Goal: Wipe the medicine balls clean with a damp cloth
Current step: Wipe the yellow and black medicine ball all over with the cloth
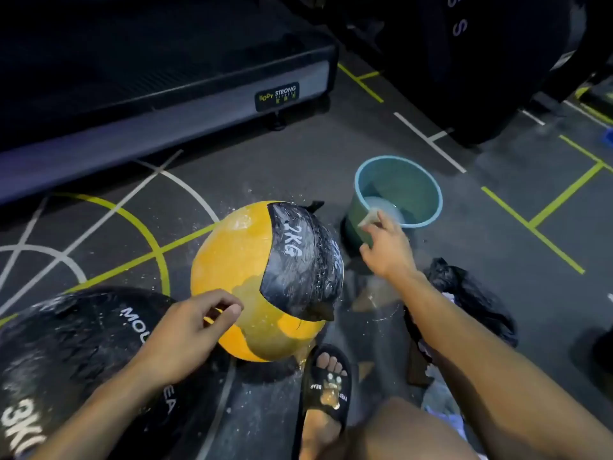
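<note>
Two balls sit lower left; right hand (386,247) pinches the cloth (368,218) at the bucket (398,190), seemingly wetting it. Left hand (185,330), fingers loosely curled and holding nothing, hovers by the yellow ball (238,260), likely wiped next.

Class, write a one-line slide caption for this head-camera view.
Right hand holds cloth at bucket; left hand by wet yellow medicine ball.

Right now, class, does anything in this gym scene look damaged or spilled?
Yes. The yellow and black medicine ball has a black panel peeling at its lower edge, and white flecks are scattered on the dark gym floor around it. Near the teal plastic bucket the floor looks wet.
</note>
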`<state>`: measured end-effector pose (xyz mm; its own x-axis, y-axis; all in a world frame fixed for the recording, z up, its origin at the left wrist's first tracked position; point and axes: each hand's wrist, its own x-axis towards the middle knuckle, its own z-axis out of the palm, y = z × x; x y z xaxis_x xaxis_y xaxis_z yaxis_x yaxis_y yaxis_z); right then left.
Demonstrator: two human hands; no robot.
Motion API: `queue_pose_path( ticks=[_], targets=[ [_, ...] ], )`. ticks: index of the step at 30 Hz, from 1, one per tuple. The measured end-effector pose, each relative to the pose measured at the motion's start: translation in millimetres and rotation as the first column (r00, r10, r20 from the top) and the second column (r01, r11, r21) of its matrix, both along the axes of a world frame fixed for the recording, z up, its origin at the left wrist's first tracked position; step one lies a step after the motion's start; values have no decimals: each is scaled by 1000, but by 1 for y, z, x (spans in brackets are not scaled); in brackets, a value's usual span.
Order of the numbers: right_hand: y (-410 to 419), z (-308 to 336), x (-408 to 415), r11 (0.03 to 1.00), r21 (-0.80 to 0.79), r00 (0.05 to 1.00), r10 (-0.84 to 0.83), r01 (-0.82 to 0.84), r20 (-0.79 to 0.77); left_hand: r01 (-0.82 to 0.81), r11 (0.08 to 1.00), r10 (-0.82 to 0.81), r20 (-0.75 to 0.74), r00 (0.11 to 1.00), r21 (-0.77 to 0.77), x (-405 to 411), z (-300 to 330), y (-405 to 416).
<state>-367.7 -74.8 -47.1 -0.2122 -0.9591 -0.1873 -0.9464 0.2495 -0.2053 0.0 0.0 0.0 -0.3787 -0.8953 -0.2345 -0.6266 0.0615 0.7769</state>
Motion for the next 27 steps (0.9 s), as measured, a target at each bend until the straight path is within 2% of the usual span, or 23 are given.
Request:
queue_pose_path(
  ticks=[3,5,11,15,17,22,27],
  targets=[
    [-18,-15,-13,997,72,991,28,-18,-133,-2,998,3,-23,1000,58,-10,-9,-1],
    [-26,-24,-21,991,132,991,15,2,-129,15,997,-13,-25,1000,79,-16,-14,2],
    [-34,-32,-42,983,181,991,-4,28,-133,6,997,-3,-33,999,83,-18,-12,7],
    [-28,-20,-46,993,114,992,45,-32,-115,-28,998,30,-35,999,62,-13,-4,18],
    [-21,-9,-46,996,66,997,59,-55,-58,-47,998,49,-29,998,48,-11,3,25],
    [1,45,-20,989,-99,970,129,-111,204,-92,996,92,-51,994,9,-3,36,46],
    [40,136,51,953,-253,844,271,-167,463,-140,987,126,-151,980,-85,14,81,78]
  ],
)
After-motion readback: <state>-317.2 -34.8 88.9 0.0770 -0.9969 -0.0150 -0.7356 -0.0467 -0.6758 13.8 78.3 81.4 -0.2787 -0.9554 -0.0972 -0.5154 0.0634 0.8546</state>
